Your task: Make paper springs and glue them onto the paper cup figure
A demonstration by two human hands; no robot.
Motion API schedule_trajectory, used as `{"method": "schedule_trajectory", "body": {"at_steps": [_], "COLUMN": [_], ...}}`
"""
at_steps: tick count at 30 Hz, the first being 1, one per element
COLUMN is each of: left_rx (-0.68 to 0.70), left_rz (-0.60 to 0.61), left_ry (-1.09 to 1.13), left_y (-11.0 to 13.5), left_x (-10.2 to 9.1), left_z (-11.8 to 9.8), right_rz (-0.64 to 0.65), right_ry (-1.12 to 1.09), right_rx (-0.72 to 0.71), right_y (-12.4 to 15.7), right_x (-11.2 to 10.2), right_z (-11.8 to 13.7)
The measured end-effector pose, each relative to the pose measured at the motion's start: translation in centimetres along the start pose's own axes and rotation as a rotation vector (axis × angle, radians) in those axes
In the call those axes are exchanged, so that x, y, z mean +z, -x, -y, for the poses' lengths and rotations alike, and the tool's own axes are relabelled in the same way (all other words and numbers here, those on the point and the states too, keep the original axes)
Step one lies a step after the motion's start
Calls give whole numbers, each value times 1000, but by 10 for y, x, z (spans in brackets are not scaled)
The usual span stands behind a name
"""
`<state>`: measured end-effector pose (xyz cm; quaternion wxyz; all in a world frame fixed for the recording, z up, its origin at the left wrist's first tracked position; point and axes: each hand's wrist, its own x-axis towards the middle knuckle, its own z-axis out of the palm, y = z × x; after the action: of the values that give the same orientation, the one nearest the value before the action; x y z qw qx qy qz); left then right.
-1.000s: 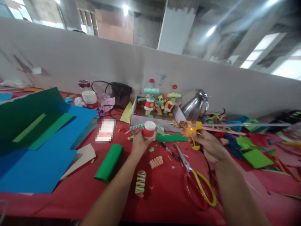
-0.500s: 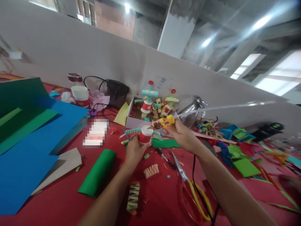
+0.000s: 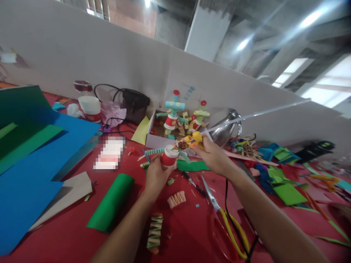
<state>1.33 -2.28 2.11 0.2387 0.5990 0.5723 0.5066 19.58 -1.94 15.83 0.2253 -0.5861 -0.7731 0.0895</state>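
Observation:
My left hand (image 3: 157,176) is wrapped round a small red and white paper cup (image 3: 169,157), held with its white end up. Folded teal paper springs (image 3: 155,151) stick out from the cup's sides. In my right hand (image 3: 212,155) is a yellow hot glue gun (image 3: 193,140), its nozzle at the cup's white end. A long clear glue stick (image 3: 257,115) juts from the back of the gun. Below my hands lie a folded peach paper spring (image 3: 177,199) and a green and peach one (image 3: 155,232).
Scissors (image 3: 216,206) and a black pen (image 3: 193,183) lie near my right forearm. A green paper roll (image 3: 112,202) and blue sheets (image 3: 30,186) are at left. Behind stands a box (image 3: 161,141) with paper-cup figures (image 3: 171,118); a metal jug (image 3: 226,128) is beside it.
The camera view has shifted slightly. Both hands keep their holds, and the glue gun's nozzle stays at the cup, with the glue stick tilted more steeply upward.

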Motion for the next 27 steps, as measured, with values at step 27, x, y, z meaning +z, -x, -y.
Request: {"method": "schedule_trajectory", "body": {"at_steps": [27], "left_rx": [-3], "left_rz": [10], "left_ry": [34], "left_y": [1], "left_x": [4], "left_z": [6], "right_rz": [92], "right_ry": [174], "right_rx": [21], "right_y": [-13], "right_x": [-16], "right_z": [9]}}
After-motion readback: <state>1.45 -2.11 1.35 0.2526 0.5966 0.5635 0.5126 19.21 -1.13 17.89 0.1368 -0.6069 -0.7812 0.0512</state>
